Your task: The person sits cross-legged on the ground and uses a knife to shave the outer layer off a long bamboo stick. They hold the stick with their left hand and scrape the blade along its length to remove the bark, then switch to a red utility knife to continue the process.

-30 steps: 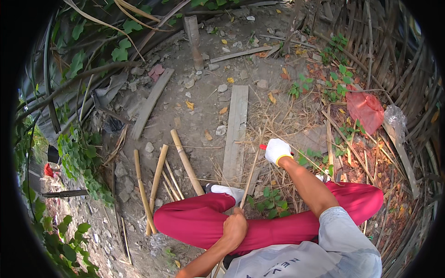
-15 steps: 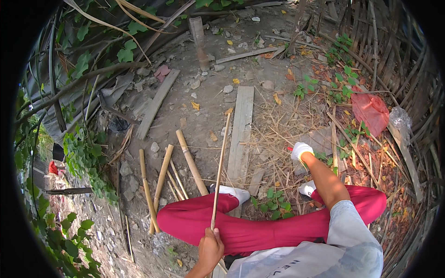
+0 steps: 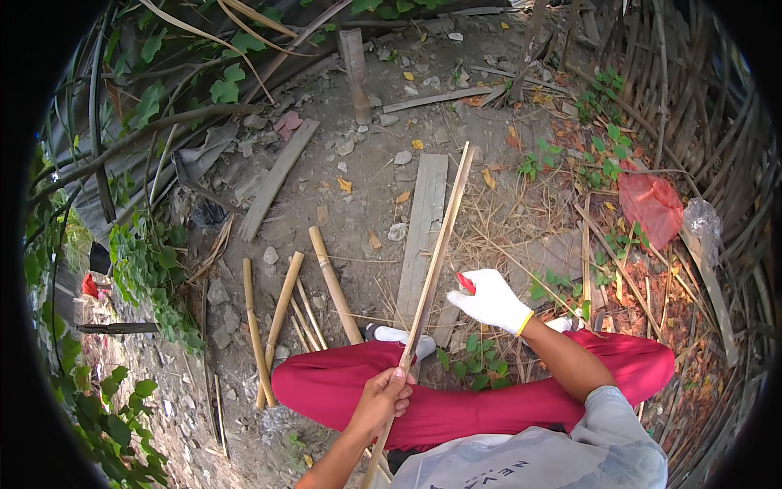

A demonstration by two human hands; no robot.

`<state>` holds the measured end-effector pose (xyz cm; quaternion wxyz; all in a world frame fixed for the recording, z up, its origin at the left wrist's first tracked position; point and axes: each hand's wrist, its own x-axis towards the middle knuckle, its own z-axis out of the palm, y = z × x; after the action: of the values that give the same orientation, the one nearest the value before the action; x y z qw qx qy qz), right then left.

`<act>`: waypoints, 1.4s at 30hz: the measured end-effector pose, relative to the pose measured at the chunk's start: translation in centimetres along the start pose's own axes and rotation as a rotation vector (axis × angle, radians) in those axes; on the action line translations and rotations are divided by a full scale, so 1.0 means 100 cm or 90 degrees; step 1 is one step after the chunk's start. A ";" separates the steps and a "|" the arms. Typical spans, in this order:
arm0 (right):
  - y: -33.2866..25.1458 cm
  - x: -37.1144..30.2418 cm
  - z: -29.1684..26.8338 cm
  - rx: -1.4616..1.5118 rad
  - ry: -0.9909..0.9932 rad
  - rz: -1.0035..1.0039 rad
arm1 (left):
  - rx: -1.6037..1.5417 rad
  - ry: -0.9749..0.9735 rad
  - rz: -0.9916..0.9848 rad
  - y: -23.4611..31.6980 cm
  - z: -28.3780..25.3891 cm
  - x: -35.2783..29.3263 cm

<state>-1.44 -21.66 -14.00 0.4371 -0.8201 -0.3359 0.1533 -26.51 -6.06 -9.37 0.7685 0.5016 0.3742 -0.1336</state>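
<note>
A long, thin bamboo strip (image 3: 438, 253) slants up and away from my lap, its far end leaning to the right. My bare left hand (image 3: 384, 401) is closed around it low down, over my red trousers. My right hand (image 3: 493, 300), in a white glove with a yellow cuff edge, is closed just right of the strip, apart from it. A red handle (image 3: 466, 283) pokes out by its thumb; the rest of that tool is hidden in the fist.
Several cut bamboo poles (image 3: 332, 281) lie by my left knee. Beyond my feet stretches a flat grey board (image 3: 422, 228), with another plank (image 3: 279, 179) farther left. Dry shavings (image 3: 505, 216) litter the ground. A red plastic bag (image 3: 650, 204) lies right, near a stick fence (image 3: 692, 106).
My gloved right hand has come in from the right, closer to the strip. The strip has swung to the right and turned, showing a wider face. My left hand has moved slightly up and right.
</note>
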 end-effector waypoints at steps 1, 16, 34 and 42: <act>-0.009 -0.004 0.003 0.003 -0.009 -0.004 | -0.015 -0.007 -0.007 0.002 0.002 0.002; -0.048 -0.014 0.030 -0.197 -0.170 0.056 | -0.008 -0.007 0.017 0.015 0.011 0.043; 0.048 0.037 0.026 -0.329 -0.047 0.268 | 0.208 0.092 0.018 -0.025 0.026 0.045; 0.127 0.064 0.003 -0.354 -0.005 0.390 | 0.163 0.024 -0.145 -0.056 0.011 -0.017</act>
<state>8.31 -22.07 -24.28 0.1317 -0.9684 -0.1070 0.1827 -30.50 -9.88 -11.69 0.6711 0.5523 0.4226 -0.2570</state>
